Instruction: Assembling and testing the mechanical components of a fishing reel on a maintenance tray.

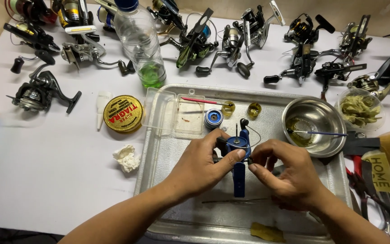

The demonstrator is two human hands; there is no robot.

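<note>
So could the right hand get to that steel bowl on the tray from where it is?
Probably yes. The steel bowl sits on the tray just beyond the right hand, with nothing between them. But that hand's fingers are busy at the blue reel body, so it would have to let go.

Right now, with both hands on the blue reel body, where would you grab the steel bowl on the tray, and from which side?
Probably the steel bowl by its near-left rim, coming from above. A thin blue-handled brush lies across its right side, past the rim, and greasy residue sits inside, so the right edge is blocked. The right hand is closest; the left hand holds the reel body.
</note>
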